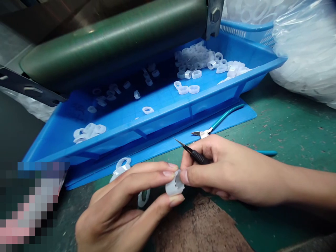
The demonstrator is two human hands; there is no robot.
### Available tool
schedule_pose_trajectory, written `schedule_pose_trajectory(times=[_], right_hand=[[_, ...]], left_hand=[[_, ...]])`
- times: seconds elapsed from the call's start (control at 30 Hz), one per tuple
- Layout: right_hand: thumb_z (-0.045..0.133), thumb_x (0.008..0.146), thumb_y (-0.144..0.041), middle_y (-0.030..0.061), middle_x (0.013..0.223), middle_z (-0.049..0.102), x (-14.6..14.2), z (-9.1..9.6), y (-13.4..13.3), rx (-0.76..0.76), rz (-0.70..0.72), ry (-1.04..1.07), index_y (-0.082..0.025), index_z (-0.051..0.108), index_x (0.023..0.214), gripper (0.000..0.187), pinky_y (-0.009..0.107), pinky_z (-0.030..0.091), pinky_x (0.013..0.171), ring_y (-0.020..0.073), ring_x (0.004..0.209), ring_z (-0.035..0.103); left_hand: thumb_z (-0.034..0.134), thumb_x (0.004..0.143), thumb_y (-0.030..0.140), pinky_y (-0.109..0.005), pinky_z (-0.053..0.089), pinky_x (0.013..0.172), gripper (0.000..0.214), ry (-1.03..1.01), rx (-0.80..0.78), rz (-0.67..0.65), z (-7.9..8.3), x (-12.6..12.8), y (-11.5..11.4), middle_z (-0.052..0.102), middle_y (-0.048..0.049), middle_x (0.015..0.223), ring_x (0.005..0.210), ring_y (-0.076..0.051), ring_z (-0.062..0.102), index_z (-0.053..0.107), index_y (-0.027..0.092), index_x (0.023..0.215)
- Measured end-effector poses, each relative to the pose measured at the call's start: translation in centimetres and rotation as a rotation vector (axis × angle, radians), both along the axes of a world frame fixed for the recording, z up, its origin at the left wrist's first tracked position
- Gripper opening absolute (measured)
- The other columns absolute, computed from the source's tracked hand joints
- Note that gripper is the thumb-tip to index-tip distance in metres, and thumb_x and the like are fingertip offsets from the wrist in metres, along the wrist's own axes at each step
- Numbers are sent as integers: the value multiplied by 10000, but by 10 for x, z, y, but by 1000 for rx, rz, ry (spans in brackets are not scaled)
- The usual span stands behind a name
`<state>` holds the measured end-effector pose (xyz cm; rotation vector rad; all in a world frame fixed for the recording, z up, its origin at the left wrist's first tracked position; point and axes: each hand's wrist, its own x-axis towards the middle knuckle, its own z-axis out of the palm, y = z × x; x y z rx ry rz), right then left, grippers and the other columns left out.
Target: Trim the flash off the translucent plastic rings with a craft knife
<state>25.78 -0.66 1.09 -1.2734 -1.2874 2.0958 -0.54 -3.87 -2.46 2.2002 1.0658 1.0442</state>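
My left hand (pixel 123 206) pinches a translucent white plastic ring (pixel 173 186) between its fingertips and thumb. The ring's inner edge looks jagged. Closed around a slim black craft knife (pixel 198 156) with a ribbed grip, my right hand (pixel 223 168) is just right of the ring, its thumb tip touching the ring's edge. The knife's thin point faces up and left, away from the ring. Behind my right hand lie teal-handled nippers (pixel 223 117), partly covered by it. More white rings (pixel 122 168) rest on the table behind my left hand, and another ring (pixel 144 198) shows under its fingers.
A blue tray (pixel 162 117) with many loose white rings stands across the back, above a flat blue sheet (pixel 249 114). Over it hangs a green roller (pixel 118 42) on metal brackets. A full clear plastic bag (pixel 307 59) and a blue basket (pixel 246 29) are at back right. A brown worn patch (pixel 199 227) marks the green tabletop.
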Motion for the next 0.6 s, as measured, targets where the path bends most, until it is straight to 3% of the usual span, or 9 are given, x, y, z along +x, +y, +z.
schedule_pose_trajectory(times=[0.2,0.27,0.4,0.5,0.6], right_hand=[[716,1050,-199,-92,665,508,1,2,-2,110,16,-96,-227,720,874,179,266,352,548,124,622,461],[793,1048,-276,-73,767,605,-1,1,-4,132,2,-44,-237,772,980,81,294,409,618,150,717,543],[903,986,-349,-22,1023,787,-6,-3,-5,151,-40,28,-254,787,1091,183,348,534,866,218,976,703],[820,1002,-272,-31,887,762,-3,-3,-4,358,37,-224,-272,760,1009,60,352,476,717,210,809,646],[737,1037,-284,25,901,776,8,-5,0,632,163,-573,-284,734,975,62,391,404,692,262,825,650]], left_hand=[[957,1046,158,-253,759,1071,320,-31,-21,-11,1,3,2,941,47,1251,1125,-183,924,884,349,1292],[945,1035,116,-266,749,1115,363,-68,-59,5,1,5,3,940,56,1270,1182,-187,915,879,365,1291],[890,1036,41,-353,698,1246,425,-30,-79,-93,8,3,10,930,42,1303,1272,-210,889,854,364,1309],[945,1035,155,-359,705,1131,360,177,19,-119,17,-9,21,914,-7,1325,1245,-254,882,849,345,1325],[945,1055,335,-354,667,899,195,379,103,-39,23,-26,33,883,-7,1130,1035,-264,838,870,351,1235]])
